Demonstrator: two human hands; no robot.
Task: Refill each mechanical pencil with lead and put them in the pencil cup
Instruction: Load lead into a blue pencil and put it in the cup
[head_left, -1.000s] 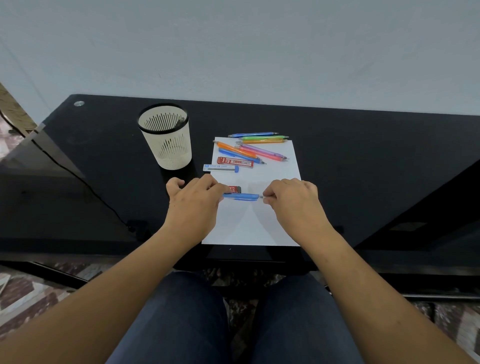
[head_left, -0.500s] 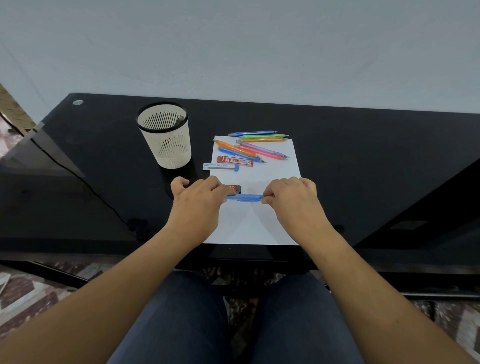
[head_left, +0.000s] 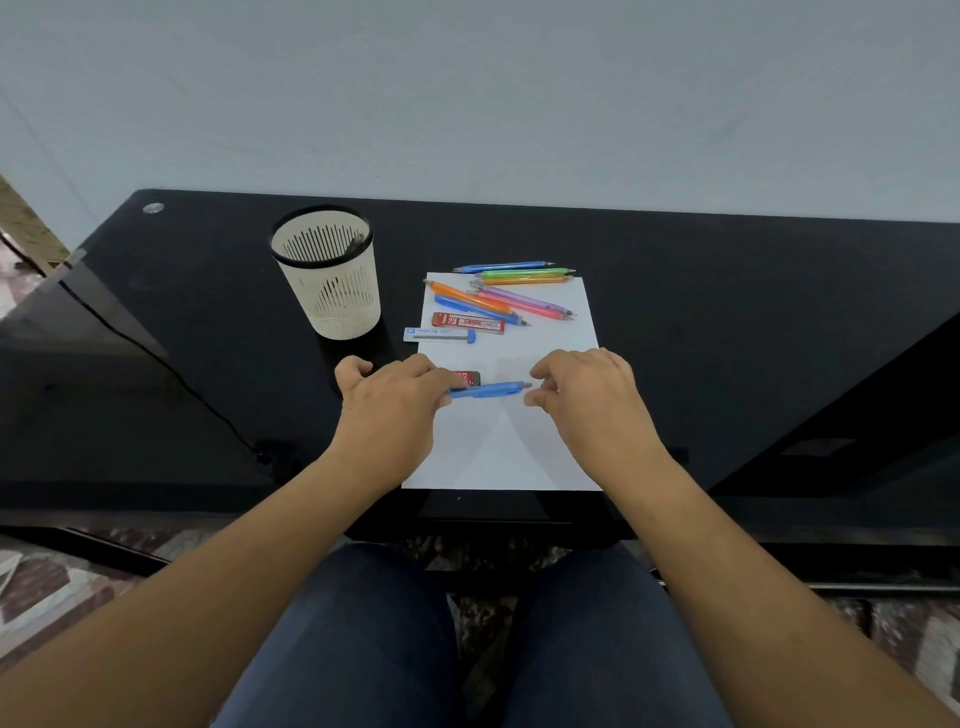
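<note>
A blue mechanical pencil (head_left: 485, 389) lies nearly level just above the white paper sheet (head_left: 519, 447). My left hand (head_left: 389, 410) pinches its left end. My right hand (head_left: 587, 400) hovers at the pencil's grey right tip, thumb and forefinger loosely curled and a little apart from it. Several coloured mechanical pencils (head_left: 511, 296) lie at the far end of the sheet. A red lead case (head_left: 467, 323) and a clear lead tube with a blue cap (head_left: 439, 335) lie in front of them. A cream slotted pencil cup (head_left: 330, 280) stands upright to the left.
A small red and black case (head_left: 467, 378) lies just behind the held pencil. The black glass desk (head_left: 727, 338) meets a pale wall at the back. A thin cable (head_left: 156, 358) runs across the desk's left part. My legs are under the front edge.
My right hand has let go of the pencil's right end and moved slightly right, so the grey tip shows. The left hand still holds the pencil, now tilted a bit up to the right.
</note>
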